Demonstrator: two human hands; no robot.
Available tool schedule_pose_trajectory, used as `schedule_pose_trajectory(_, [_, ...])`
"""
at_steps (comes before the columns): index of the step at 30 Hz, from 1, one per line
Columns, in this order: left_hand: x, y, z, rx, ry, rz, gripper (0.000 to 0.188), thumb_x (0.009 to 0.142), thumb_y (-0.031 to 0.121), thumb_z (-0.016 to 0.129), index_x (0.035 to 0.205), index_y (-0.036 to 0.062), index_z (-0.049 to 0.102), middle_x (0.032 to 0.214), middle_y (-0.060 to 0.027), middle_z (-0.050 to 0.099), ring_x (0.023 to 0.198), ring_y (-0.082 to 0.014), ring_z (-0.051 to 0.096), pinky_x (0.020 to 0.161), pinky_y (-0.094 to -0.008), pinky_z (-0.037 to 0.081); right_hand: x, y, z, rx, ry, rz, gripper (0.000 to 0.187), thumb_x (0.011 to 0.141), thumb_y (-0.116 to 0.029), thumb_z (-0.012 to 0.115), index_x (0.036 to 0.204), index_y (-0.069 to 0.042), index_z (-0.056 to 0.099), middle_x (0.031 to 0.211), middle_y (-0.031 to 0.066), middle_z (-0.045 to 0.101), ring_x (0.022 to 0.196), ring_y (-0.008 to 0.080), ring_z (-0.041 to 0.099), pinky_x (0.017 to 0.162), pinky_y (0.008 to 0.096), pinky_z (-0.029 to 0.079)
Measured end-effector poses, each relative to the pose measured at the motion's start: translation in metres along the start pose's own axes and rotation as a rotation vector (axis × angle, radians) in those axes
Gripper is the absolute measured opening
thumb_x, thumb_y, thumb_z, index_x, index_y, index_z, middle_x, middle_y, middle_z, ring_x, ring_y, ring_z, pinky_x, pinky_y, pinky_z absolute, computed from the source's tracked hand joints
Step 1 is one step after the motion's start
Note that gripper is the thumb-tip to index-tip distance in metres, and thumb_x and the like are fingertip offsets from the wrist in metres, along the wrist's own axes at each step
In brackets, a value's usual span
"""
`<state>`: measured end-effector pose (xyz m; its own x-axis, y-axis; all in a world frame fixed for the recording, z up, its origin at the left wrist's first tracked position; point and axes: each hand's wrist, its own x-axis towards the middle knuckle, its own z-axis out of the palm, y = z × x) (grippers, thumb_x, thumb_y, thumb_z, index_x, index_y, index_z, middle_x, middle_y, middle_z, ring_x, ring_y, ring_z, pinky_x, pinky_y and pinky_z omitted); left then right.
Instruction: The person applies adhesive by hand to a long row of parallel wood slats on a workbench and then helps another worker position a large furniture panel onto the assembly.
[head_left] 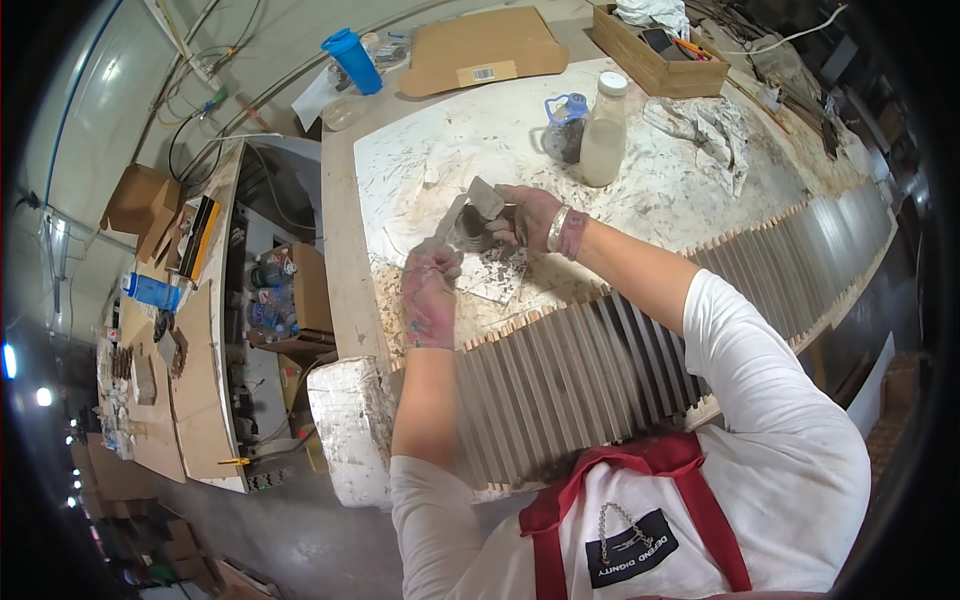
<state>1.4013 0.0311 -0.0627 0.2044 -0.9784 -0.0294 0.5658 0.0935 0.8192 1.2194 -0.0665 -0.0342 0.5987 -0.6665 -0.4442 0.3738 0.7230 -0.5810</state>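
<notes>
My left hand point(431, 285), smeared with grey, is closed around a narrow grey spatula-like tool point(452, 216) whose flat end points up and away. Across from it, my right hand point(533, 212) grips a small flat grey plate point(486, 198) between thumb and fingers. A dark grey, rounded lump or cup point(471, 232) sits between the two hands, against the right fingers; its exact kind is unclear. Below the hands lies a pale sheet point(492, 277) scattered with dark flakes. Along the near edge of the table runs a long row of grey metal strips point(560, 385) with light brown ends.
Beyond my right hand stand a capped bottle point(604, 135) of cloudy liquid and a dark jar with a blue handle point(566, 128). Farther back are a blue cup point(352, 60), flat cardboard point(485, 45) and a wooden box point(660, 60). A stained white block point(350, 430) adjoins the near left corner.
</notes>
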Motion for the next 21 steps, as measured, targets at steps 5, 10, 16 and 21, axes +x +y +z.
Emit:
schedule_pose_trajectory(5, [-0.005, -0.020, 0.006, 0.019, -0.063, -0.071, 0.021, 0.089, -0.003, 0.031, 0.102, -0.0008, 0.047, 0.085, -0.0101, 0.056, 0.074, -0.0163, 0.055, 0.066, -0.0241, 0.047, 0.009, 0.015, 0.003, 0.114, -0.026, 0.060, 0.027, 0.092, -0.031, 0.049, 0.094, -0.005, 0.055, 0.079, 0.0100, 0.061, 0.063, 0.0201, 0.059, 0.048, 0.0291, 0.050])
schedule_pose_trajectory(10, [-0.015, -0.009, 0.042, 0.030, 0.056, 0.013, 0.009, 0.088, 0.005, 0.043, 0.095, 0.0051, 0.049, 0.076, -0.0031, 0.046, 0.067, -0.0130, 0.042, 0.055, -0.0216, 0.036, 0.005, 0.010, -0.007, 0.216, -0.031, 0.069, 0.024, 0.092, -0.031, 0.049, 0.097, -0.009, 0.055, 0.083, 0.0075, 0.061, 0.066, 0.0190, 0.060, 0.048, 0.0287, 0.049])
schedule_pose_trajectory(16, [-0.012, -0.018, 0.028, -0.055, 0.080, 0.033, 0.014, 0.088, 0.005, 0.043, 0.101, 0.0033, 0.047, 0.081, -0.0080, 0.053, 0.066, -0.0148, 0.049, 0.055, -0.0248, 0.041, -0.006, 0.018, 0.005, 0.141, 0.035, -0.003, 0.024, 0.092, -0.030, 0.048, 0.098, -0.008, 0.056, 0.086, 0.0074, 0.063, 0.067, 0.0199, 0.061, 0.050, 0.0294, 0.049])
schedule_pose_trajectory(21, [-0.005, -0.029, 0.024, -0.162, 0.028, 0.056, 0.016, 0.086, 0.003, 0.042, 0.101, 0.0026, 0.047, 0.080, -0.0084, 0.052, 0.065, -0.0160, 0.050, 0.055, -0.0261, 0.043, -0.010, 0.016, 0.007, 0.136, 0.006, 0.047, 0.027, 0.093, -0.031, 0.044, 0.101, -0.008, 0.056, 0.091, 0.0083, 0.063, 0.078, 0.0217, 0.063, 0.058, 0.0333, 0.051])
